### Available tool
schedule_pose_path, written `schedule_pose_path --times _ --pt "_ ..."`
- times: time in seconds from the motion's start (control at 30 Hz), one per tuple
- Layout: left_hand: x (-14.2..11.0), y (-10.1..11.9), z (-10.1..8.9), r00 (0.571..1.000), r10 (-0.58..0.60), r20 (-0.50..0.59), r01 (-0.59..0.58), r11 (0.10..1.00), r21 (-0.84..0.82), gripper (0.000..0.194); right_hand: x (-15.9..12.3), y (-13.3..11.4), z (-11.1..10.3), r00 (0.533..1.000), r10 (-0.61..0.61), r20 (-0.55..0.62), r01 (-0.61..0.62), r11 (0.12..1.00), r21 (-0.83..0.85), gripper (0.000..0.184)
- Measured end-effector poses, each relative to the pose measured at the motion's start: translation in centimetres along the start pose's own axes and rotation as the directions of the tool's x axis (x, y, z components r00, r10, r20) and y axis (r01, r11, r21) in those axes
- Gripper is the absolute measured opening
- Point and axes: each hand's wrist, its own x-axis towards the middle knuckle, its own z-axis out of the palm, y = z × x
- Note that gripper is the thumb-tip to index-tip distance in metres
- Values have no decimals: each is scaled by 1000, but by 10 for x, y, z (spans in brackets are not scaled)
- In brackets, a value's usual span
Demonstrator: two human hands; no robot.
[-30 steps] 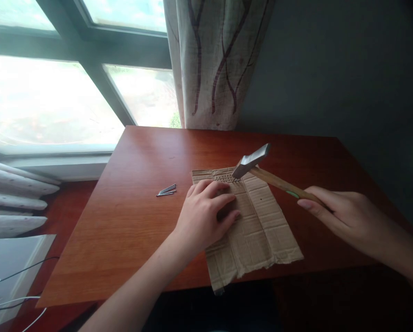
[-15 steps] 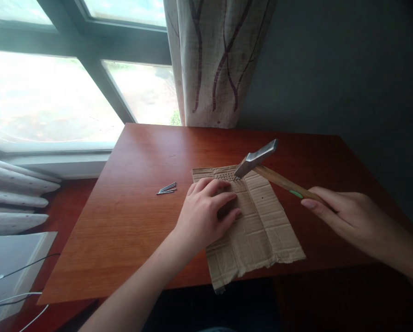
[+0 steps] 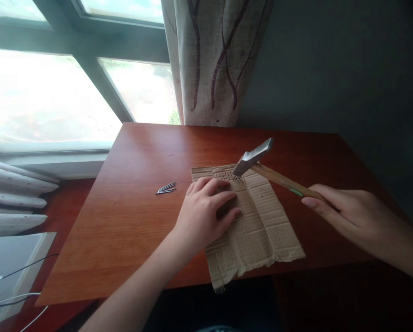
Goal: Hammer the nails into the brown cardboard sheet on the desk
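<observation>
My right hand (image 3: 344,210) is wrapped around the wooden handle of a hammer (image 3: 278,177), which has a green mark near the grip. The steel head is tilted, its lower end over the far part of a torn piece of corrugated cardboard (image 3: 261,230). Beneath that end, the cardboard shows several small dark holes in rows; whether the head touches it I cannot tell. Resting on the cardboard's left side is my left hand (image 3: 208,210), fingers apart and slightly bent, with nothing visible in them. Several nails (image 3: 165,188) lie left of it on the table.
The brown wooden table (image 3: 123,230) carries the cardboard, whose torn near end hangs past the front edge. A window (image 3: 47,97) and a patterned curtain (image 3: 216,64) stand behind. Cables (image 3: 15,295) run at the lower left, beside the table.
The hammer head has shifted slightly left, with its handle still in my right hand. My left hand stays in place on the cardboard. The whole view has moved a little.
</observation>
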Motion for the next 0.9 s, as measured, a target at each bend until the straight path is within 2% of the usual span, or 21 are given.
schedule_pose_path --times 0.33,0.5,0.9 --pt "0 0 0 1000 0 -10 0 1000 2 22 0 4 6 1000 1 -11 0 1000 29 50" --pt "0 1 -1 1000 -6 -4 6 1000 3 22 0 2 7 998 35 46 -36 999 23 49" --pt "0 1 -1 1000 -12 -3 12 1000 -2 22 -1 3 8 1000 23 7 -23 998 57 50"
